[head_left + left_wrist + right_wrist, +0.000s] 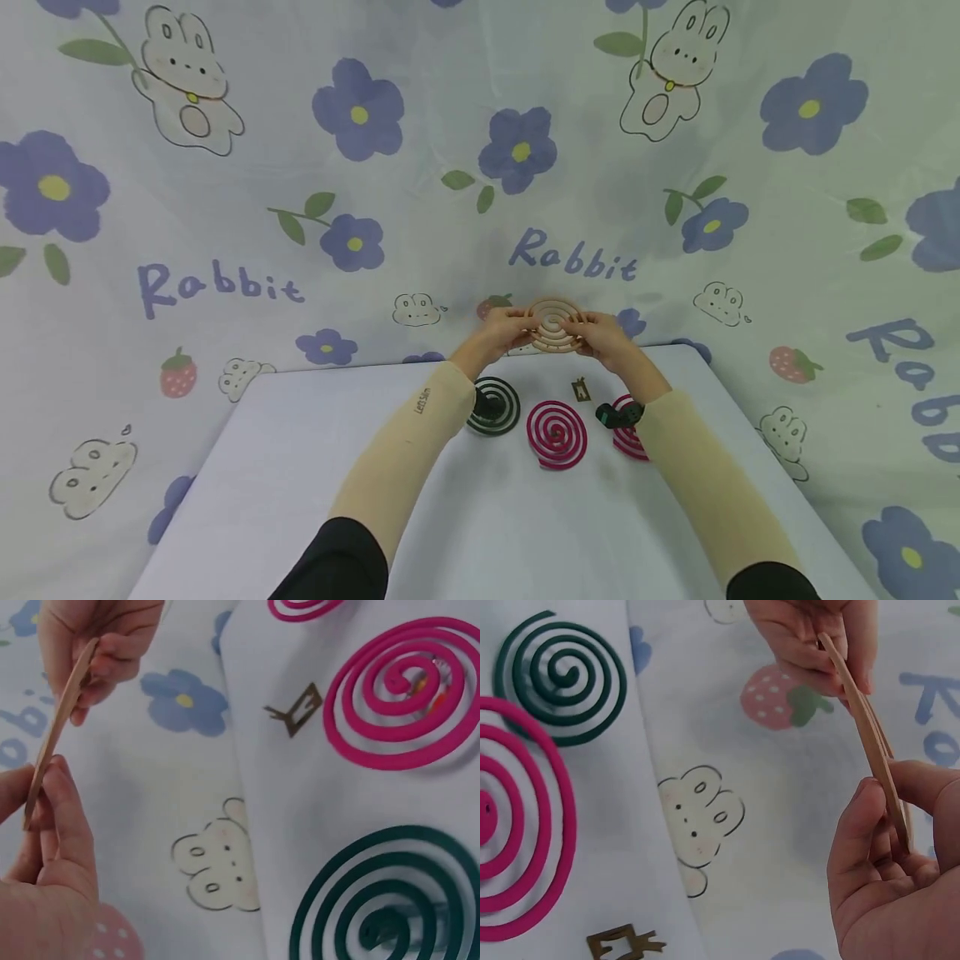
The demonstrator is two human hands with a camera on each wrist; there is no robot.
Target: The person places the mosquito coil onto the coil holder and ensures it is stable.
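Note:
A tan mosquito coil [553, 311] is held up on edge between both hands, over the far edge of the table. My left hand [507, 328] pinches its left rim between thumb and fingers. On the opposite rim, my right hand [604, 337] grips it the same way. Edge-on in the left wrist view, the coil [60, 727] looks thin and flat. Through the right wrist view, two layers of the coil [870, 735] show slightly parted near the right thumb.
On the white table [300, 467] lie a dark green coil [513, 408], a pink coil [557, 454] and a second pink coil [626, 446], partly covered by the right wrist. A small brass-coloured metal stand [581, 389] lies behind them. A rabbit-patterned cloth [420, 225] hangs behind the table.

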